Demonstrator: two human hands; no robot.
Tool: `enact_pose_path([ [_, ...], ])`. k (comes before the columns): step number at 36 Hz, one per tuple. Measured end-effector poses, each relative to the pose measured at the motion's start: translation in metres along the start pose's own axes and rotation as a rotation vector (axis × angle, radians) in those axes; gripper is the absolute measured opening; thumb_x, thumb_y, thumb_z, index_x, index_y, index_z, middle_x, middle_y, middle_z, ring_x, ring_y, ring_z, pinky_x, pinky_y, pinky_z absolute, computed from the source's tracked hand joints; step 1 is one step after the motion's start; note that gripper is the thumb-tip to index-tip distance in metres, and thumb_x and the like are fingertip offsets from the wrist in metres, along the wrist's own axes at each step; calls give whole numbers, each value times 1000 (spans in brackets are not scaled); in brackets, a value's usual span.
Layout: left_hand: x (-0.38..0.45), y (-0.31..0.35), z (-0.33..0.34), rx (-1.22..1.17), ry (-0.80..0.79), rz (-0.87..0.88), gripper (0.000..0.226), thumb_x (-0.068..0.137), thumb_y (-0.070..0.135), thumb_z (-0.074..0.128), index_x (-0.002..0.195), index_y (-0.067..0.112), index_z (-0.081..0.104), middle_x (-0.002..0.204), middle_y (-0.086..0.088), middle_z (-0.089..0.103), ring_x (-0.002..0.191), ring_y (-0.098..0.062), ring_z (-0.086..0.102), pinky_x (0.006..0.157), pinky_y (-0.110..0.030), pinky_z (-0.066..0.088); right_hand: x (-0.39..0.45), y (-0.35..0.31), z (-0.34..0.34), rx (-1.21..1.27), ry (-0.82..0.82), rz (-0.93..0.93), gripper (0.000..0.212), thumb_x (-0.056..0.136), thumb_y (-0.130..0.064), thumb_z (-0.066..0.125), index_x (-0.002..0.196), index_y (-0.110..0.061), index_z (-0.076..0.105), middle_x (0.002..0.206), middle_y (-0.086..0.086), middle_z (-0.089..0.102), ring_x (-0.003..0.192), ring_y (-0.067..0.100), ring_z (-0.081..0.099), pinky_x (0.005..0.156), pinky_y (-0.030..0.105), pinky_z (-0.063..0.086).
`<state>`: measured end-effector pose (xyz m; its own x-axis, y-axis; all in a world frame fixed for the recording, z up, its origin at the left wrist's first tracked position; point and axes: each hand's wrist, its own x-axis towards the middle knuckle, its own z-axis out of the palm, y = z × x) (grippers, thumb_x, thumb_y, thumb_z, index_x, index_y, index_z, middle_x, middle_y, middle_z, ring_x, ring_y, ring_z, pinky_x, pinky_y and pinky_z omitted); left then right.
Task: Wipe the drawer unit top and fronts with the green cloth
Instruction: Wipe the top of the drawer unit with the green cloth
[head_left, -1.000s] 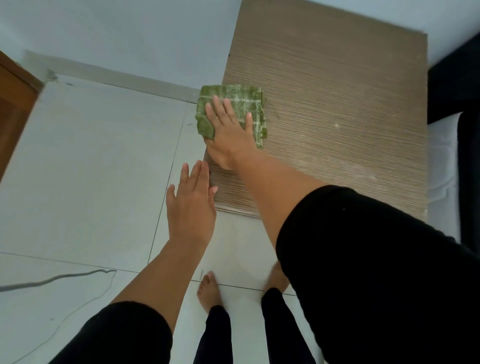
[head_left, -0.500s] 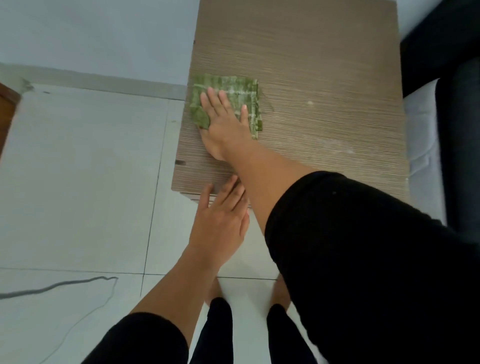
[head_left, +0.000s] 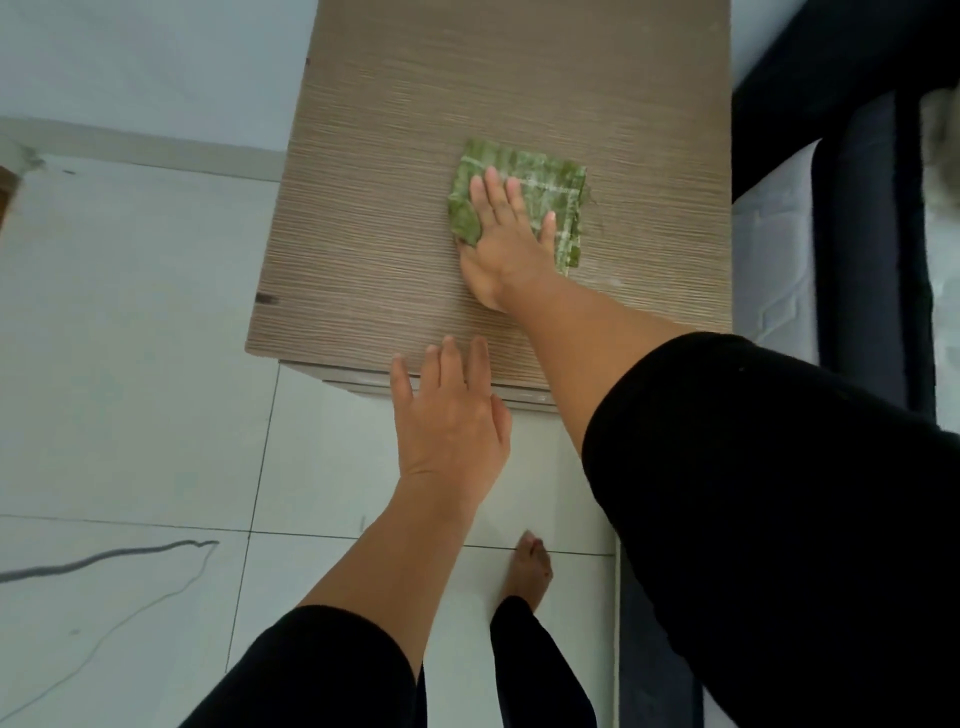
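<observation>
Pale floor tiles (head_left: 130, 338) surround the wood-grain drawer unit (head_left: 415, 104), on whose top the right hand (head_left: 506, 244) presses flat, fingers straight, a folded green cloth (head_left: 540, 176) with pale stripes, while the left hand (head_left: 449, 415) hovers open-fingered over its front edge.

The drawer unit (head_left: 395, 156) is standing on the tiled floor (head_left: 130, 364) with its back against the wall (head_left: 156, 62), and a bed (head_left: 831, 234) is lying just beside it on the right. The cloth (head_left: 540, 182) is lying on the unit's top, right of the middle, and the right hand (head_left: 506, 244) is lying flat on the cloth's near part. The left hand (head_left: 449, 415) is hanging over the unit's near edge, nearer the person than the right hand and a little to its left. A bare foot (head_left: 530, 566) is standing on the floor before the unit.
</observation>
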<state>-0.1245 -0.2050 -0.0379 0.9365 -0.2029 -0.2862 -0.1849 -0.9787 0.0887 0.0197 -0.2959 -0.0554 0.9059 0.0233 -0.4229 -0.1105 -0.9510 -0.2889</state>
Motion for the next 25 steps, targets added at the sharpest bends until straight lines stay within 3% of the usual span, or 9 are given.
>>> enact_pose_path([
  [3, -5, 15, 4, -25, 4, 9, 59, 94, 35, 36, 148, 20, 17, 151, -12, 30, 140, -26, 25, 114, -53, 9, -5, 16, -2, 7, -4, 17, 62, 101, -34, 26, 149, -22, -11, 156, -8, -21, 143, 12, -20, 114, 48, -14],
  [9, -9, 47, 10, -7, 11, 24, 55, 86, 32, 48, 138, 17, 41, 140, -13, 46, 132, -29, 41, 110, -56, 21, -20, 60, -12, 21, 1, 55, 62, 101, -31, 27, 148, -21, -12, 155, -8, -22, 142, 12, -22, 114, 47, -14],
  [13, -11, 58, 13, 10, -15, 26, 57, 92, 32, 37, 145, 15, 26, 150, -12, 31, 141, -30, 25, 114, -54, 7, -29, 88, -18, 32, 1, 82, 63, 101, -32, 26, 148, -21, -13, 155, -9, -23, 142, 11, -22, 114, 47, -14],
  [17, -10, 63, 12, 2, -4, -7, 57, 91, 30, 42, 145, 13, 29, 150, -15, 33, 140, -34, 28, 114, -53, 8, -36, 111, -22, 40, 12, 114, 63, 101, -33, 26, 148, -22, -14, 155, -9, -24, 142, 11, -22, 114, 47, -14],
  [25, -13, 68, 13, 11, -22, -20, 59, 97, 32, 26, 150, 17, 6, 158, -11, 10, 145, -29, 5, 115, -45, -7, -52, 148, -27, 73, 38, 172, 63, 101, -31, 26, 148, -22, -13, 155, -9, -22, 143, 12, -21, 116, 47, -13],
])
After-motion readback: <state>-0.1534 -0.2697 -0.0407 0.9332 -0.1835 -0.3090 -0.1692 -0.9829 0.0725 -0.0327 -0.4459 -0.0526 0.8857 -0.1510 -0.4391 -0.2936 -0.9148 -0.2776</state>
